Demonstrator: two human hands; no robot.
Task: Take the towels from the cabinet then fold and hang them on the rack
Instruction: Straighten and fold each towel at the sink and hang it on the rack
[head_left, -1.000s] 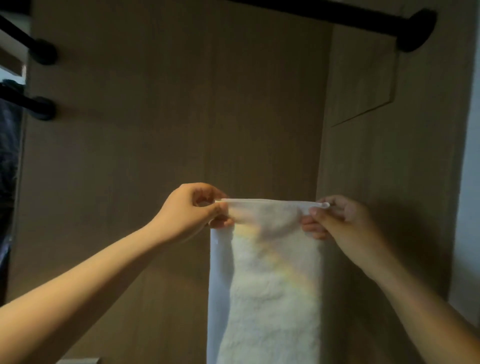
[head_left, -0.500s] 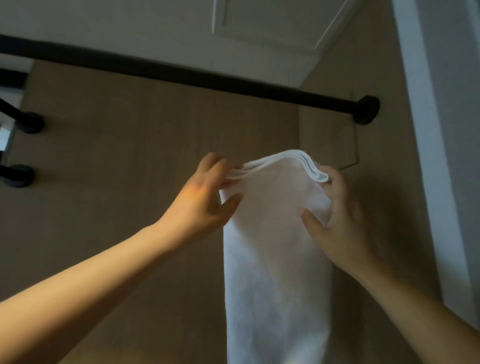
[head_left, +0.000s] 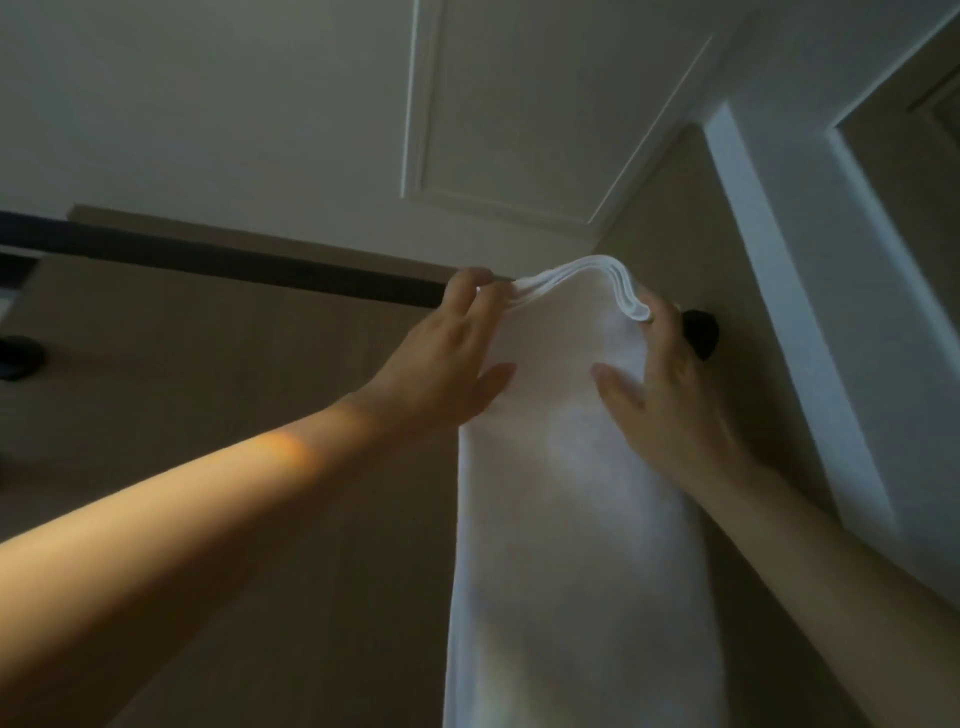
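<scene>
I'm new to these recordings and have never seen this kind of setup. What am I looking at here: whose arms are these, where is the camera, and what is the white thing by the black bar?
There is no machine here. A person works with bare hands, and the single camera sits on their head. It is tilted upward, so both arms reach in from below and the ceiling fills the top. The left hand and right hand each pinch the top edge of a folded white towel, fingers behind and thumb in front, and the rest hangs straight down. That edge is level with a black bar, which ends in a round mount on the brown panel. I cannot tell whether the towel lies over the bar yet. No table is in view.
</scene>
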